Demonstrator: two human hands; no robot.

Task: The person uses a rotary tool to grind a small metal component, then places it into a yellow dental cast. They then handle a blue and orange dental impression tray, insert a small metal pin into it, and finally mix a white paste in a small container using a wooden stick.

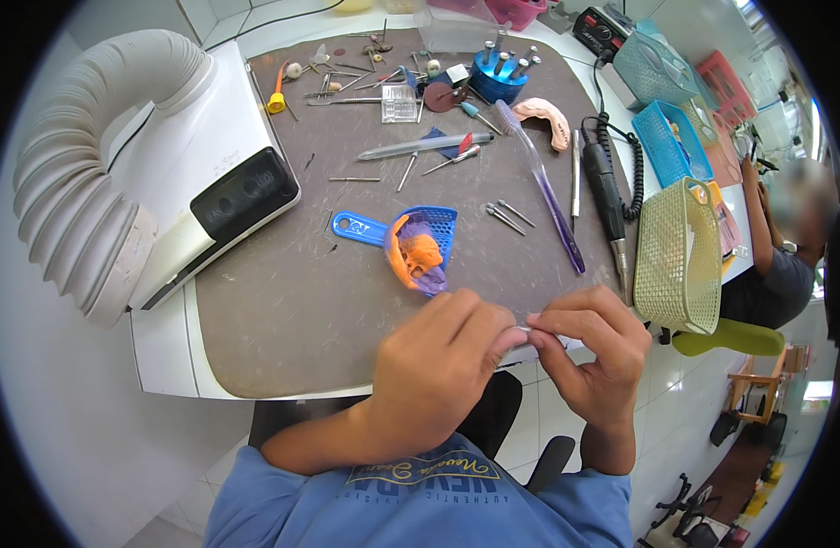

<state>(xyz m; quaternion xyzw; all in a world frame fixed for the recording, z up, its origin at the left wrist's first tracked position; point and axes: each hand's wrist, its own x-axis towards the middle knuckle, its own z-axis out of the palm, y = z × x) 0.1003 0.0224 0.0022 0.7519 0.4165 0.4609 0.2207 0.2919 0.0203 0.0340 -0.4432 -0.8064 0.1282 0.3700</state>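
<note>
Just past the table's front edge, my left hand (446,352) and my right hand (592,352) meet at their fingertips. Between them they pinch a small whitish piece (522,329), mostly covered by the fingers, so its kind cannot be made out. The left fingers are curled in; on the right, thumb and index finger press together. Right beyond my left hand lies a blue perforated dental impression tray (358,228) holding orange and purple impression material (416,253). A few metal burs (507,219) lie farther to its right.
A purple toothbrush (540,173), a pink dental model (550,119) and a black corded handpiece (604,178) lie at right. A blue bur block (498,75) stands behind, near scattered tools. Plastic baskets (677,260) line the right; a ribbed hose unit (55,183) fills the left. Another person (774,283) sits far right.
</note>
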